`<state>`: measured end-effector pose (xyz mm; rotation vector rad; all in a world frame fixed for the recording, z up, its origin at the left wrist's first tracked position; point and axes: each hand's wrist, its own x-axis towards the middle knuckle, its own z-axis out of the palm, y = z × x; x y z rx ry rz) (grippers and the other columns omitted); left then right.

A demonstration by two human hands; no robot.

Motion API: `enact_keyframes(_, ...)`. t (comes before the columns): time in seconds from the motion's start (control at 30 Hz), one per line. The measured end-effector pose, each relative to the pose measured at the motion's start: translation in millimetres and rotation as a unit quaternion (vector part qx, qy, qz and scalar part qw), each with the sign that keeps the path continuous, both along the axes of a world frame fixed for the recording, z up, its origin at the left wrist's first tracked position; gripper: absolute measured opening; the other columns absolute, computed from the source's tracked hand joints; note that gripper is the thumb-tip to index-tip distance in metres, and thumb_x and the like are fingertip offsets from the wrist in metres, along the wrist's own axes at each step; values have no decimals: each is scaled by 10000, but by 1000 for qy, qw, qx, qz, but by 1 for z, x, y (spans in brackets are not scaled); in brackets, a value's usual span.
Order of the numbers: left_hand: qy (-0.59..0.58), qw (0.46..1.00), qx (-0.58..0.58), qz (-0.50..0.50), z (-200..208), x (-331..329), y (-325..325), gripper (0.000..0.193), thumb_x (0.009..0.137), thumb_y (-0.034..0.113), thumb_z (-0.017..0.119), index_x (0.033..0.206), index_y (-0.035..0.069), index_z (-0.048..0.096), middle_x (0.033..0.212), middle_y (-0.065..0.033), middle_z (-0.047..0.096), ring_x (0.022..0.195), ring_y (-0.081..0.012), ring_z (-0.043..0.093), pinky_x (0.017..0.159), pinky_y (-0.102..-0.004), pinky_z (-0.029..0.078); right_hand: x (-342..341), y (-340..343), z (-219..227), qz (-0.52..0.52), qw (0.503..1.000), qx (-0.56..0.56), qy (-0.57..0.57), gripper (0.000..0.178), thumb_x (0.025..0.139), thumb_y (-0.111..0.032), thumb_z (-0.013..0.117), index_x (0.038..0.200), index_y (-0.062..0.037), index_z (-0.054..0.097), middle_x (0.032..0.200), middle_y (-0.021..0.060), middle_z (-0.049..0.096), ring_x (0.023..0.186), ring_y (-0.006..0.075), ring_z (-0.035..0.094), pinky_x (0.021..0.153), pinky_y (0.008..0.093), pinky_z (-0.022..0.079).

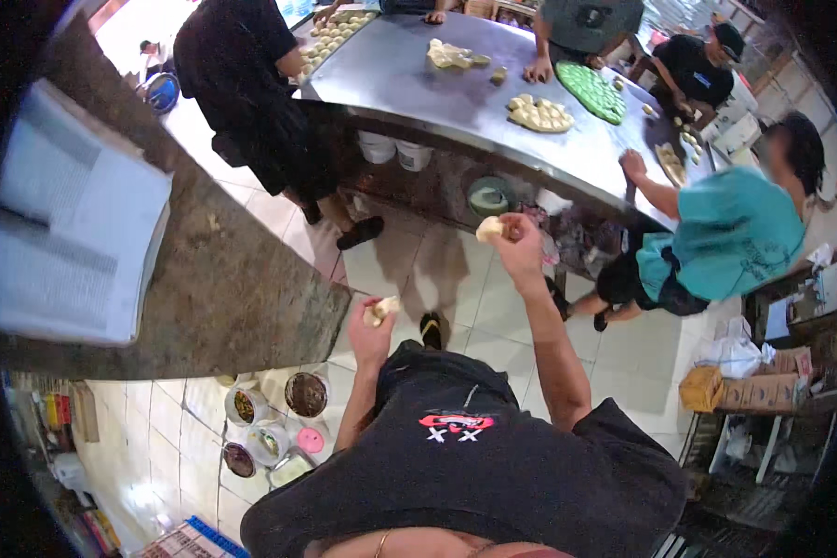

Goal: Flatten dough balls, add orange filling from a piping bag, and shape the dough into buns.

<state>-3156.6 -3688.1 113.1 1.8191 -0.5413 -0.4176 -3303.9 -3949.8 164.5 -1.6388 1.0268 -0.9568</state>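
Note:
My right hand (521, 249) is raised in front of me, its fingers pinching a pale piece of dough (490, 230). Lower and to the left, my left hand (370, 342) grips another pale dough piece (382, 311), whose top has an uneven edge. Both hands hang over the tiled floor, apart from each other and away from the tables. Parts of both dough pieces are hidden by my fingers.
Across from me stands a long metal table (391, 70) bearing cut dough (539, 114), green dough (591, 91) and a tray of dough balls (339, 39). Several co-workers surround it. At left is a brown tabletop (223, 279) with papers (84, 223); filled tubs (306, 394) sit below.

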Motion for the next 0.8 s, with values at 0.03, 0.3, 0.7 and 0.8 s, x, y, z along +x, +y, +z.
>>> enact_keyframes(0.03,26,999,-20,-19,8,13,-41,296,727,70,754,989,23,625,966,-100,628,909,-204,623,818,-303,489,16,-36,8,3,1000,-6,-6,340,736,-64,731,1042,6,602,959,91,654,846,165,645,734,285,527)
enact_keyframes(0.3,-211,969,-94,-84,98,46,-224,262,741,55,731,990,60,649,999,-96,574,940,-261,609,811,-347,490,112,-258,72,-121,967,-183,-132,327,816,-138,731,1069,-16,563,1049,109,611,966,193,591,765,303,487)
enact_keyframes(0.7,-152,979,-131,-48,68,26,-416,330,702,7,746,1002,36,611,1042,-131,562,994,-312,589,862,-382,472,87,-305,9,424,852,306,-22,411,843,-146,717,1217,-33,589,1030,78,658,900,137,613,755,292,523)
enact_keyframes(0.8,-181,981,-27,-69,49,58,-459,361,714,24,740,1042,25,590,1074,-147,532,996,-335,582,875,-386,474,92,-369,-10,255,961,103,25,324,772,-113,755,1061,-3,657,909,84,693,838,153,632,756,279,501)
